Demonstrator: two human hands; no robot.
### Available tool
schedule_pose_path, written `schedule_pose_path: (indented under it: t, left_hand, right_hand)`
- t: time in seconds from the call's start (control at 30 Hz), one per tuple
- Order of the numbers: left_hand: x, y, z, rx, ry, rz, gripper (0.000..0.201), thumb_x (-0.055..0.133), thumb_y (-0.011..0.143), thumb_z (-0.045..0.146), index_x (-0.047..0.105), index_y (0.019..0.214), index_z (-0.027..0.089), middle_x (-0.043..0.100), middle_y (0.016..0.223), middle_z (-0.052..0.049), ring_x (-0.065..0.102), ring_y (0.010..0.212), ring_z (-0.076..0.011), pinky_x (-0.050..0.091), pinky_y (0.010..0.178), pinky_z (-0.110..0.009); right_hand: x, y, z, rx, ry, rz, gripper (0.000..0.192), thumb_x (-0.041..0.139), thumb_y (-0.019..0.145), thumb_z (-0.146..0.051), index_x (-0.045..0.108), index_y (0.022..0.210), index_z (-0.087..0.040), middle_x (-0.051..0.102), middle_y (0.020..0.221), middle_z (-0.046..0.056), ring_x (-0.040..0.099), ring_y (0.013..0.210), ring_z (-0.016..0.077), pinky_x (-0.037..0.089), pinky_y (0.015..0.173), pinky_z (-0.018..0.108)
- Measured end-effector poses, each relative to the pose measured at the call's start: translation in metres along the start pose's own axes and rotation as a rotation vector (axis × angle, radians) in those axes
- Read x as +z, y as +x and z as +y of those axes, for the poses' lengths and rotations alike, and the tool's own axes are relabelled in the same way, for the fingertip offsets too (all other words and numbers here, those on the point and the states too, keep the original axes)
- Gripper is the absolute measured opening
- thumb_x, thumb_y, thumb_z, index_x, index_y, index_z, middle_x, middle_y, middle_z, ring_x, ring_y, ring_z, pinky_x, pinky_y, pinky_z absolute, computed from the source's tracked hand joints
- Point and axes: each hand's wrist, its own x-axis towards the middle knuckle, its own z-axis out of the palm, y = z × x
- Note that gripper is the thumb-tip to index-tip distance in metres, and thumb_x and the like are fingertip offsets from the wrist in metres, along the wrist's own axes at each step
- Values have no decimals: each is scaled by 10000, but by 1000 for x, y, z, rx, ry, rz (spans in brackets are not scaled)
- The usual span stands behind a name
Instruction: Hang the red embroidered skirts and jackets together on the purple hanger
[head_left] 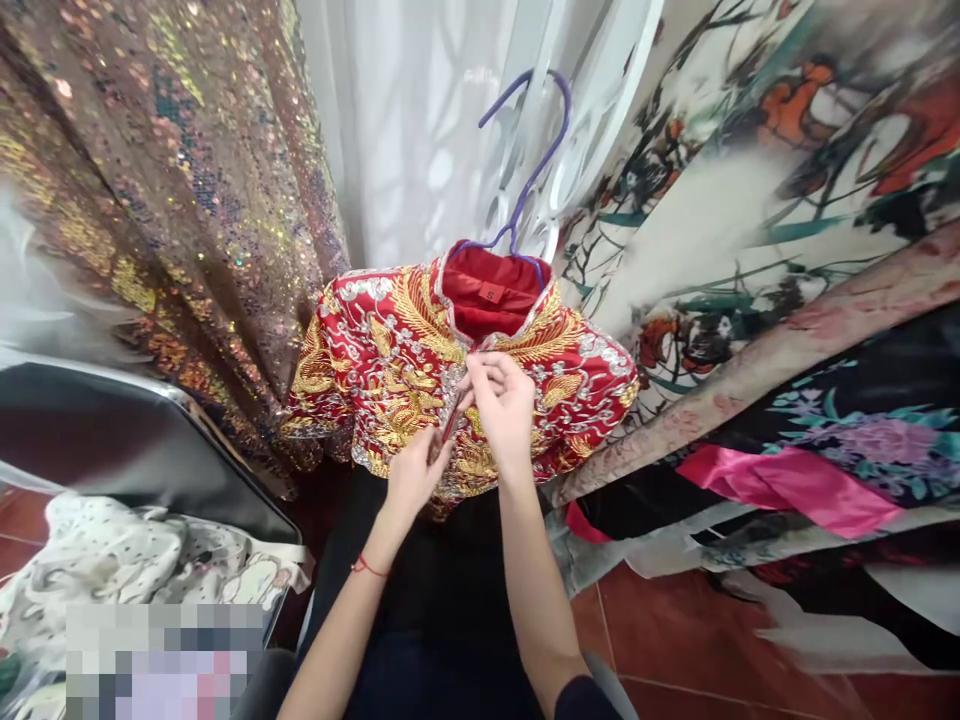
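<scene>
In front of me a red jacket with gold and silver embroidery hangs on a purple hanger. Inside its stand collar is a small red label with a letter on it. My right hand pinches the jacket's front opening just under the collar, thumb and fingers together. Lower down and to the left, my left hand has its fingers closed on the edge of the same opening. A fastener between the fingers is too small to make out. A red string bracelet circles my left wrist.
Sequined fabric hangs at the left, white curtain behind the jacket. Patterned cloth and a black garment with a pink sash hang right. A dark chair with spotted white cloth stands lower left.
</scene>
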Motion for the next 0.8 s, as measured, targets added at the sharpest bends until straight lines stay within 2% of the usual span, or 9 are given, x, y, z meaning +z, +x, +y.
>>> schedule_pose_path:
  t: [0.1, 0.2, 0.3, 0.37, 0.43, 0.5, 0.6, 0.7, 0.8]
  left_hand:
    - [-39, 26, 4, 194, -52, 208, 242, 525, 969, 382, 602, 1141, 231, 671, 1062, -80, 658, 900, -203, 492, 734, -287]
    - [-85, 64, 15, 344, -19, 471, 259, 583, 942, 385, 605, 1126, 202, 634, 1058, -96, 628, 965, -214, 519, 806, -322]
    - [-126, 106, 21, 435, 89, 646, 415, 649, 898, 424, 580, 1233, 189, 606, 1236, -145, 546, 1208, -278, 448, 1037, -438]
    - [-144, 130, 18, 461, 135, 647, 557, 709, 847, 480, 555, 1309, 209, 564, 1364, -153, 468, 1332, -314, 329, 1153, -494]
    - [-153, 151, 11, 487, 132, 554, 499, 668, 877, 502, 580, 1293, 242, 591, 1373, -125, 478, 1342, -304, 305, 1162, -488]
    - [-154, 166, 2, 503, 88, 490, 350, 567, 947, 481, 636, 1193, 243, 672, 1259, -95, 575, 1235, -266, 370, 1098, -442]
    - [-149, 176, -3, 503, 13, 571, 285, 505, 984, 437, 674, 1001, 209, 732, 1043, -74, 659, 1019, -215, 436, 975, -369]
    - [-153, 173, 6, 513, -94, 650, 252, 541, 969, 414, 668, 915, 203, 728, 938, -58, 656, 894, -179, 465, 878, -319]
    - [-168, 167, 23, 509, -180, 691, 212, 570, 956, 399, 663, 920, 211, 715, 922, -46, 637, 851, -155, 473, 821, -280]
  right_hand:
    - [-21, 3, -1, -123, -349, -36, 214, 637, 878, -411, 660, 799, -213, 649, 624, -18, 596, 520, 126, 491, 539, 255]
    - [-47, 4, -12, -386, -553, -25, 205, 604, 921, -370, 686, 816, -215, 689, 696, -1, 602, 580, 128, 495, 605, 265]
    - [-81, 10, -24, -623, -686, 191, 223, 571, 950, -359, 693, 847, -203, 714, 781, 36, 622, 672, 149, 506, 693, 294]
    - [-108, 17, -26, -713, -803, 360, 234, 601, 932, -397, 702, 899, -188, 718, 881, 83, 642, 821, 198, 508, 816, 352]
    - [-133, 24, -20, -712, -891, 401, 311, 623, 909, -458, 705, 1018, -179, 695, 1038, 127, 629, 1006, 253, 477, 946, 422]
    - [-149, 30, -9, -645, -864, 309, 365, 567, 936, -491, 685, 1109, -192, 672, 1123, 128, 620, 1082, 259, 467, 986, 429]
    - [-154, 35, 4, -582, -703, 246, 361, 474, 982, -481, 677, 1052, -191, 710, 1018, 86, 667, 940, 211, 507, 885, 347]
    - [-146, 38, 1, -589, -658, 368, 367, 513, 964, -503, 680, 931, -178, 720, 867, 56, 659, 771, 181, 500, 772, 296]
    - [-141, 43, -16, -625, -656, 462, 379, 552, 944, -521, 687, 876, -174, 696, 776, 35, 626, 688, 161, 473, 709, 275]
